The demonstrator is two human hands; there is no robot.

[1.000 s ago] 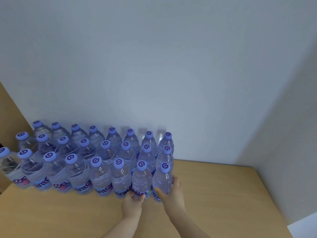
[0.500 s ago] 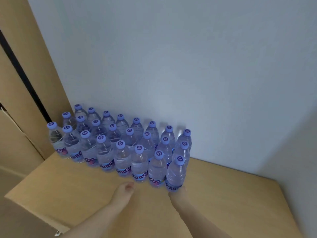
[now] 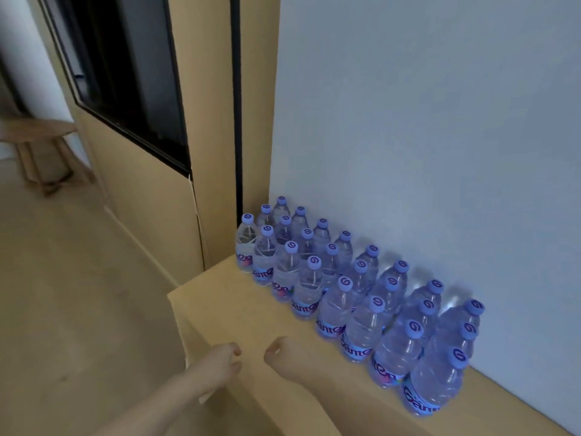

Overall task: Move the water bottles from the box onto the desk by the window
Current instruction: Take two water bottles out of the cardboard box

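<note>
Wooden desk (image 3: 251, 316) front edge bare | bottles (image 3: 361, 309) against wall (image 3: 424, 136) | hands (image 3: 251, 360) empty

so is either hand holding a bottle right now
No. The left hand and right hand hold nothing, fingers loosely curled, apart from the bottles.

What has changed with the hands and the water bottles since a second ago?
Both hands let go of the two nearest water bottles and drew back. The left hand and right hand now hang loosely curled, holding nothing, over the desk. The bottles stayed upright in their rows against the wall.
</note>
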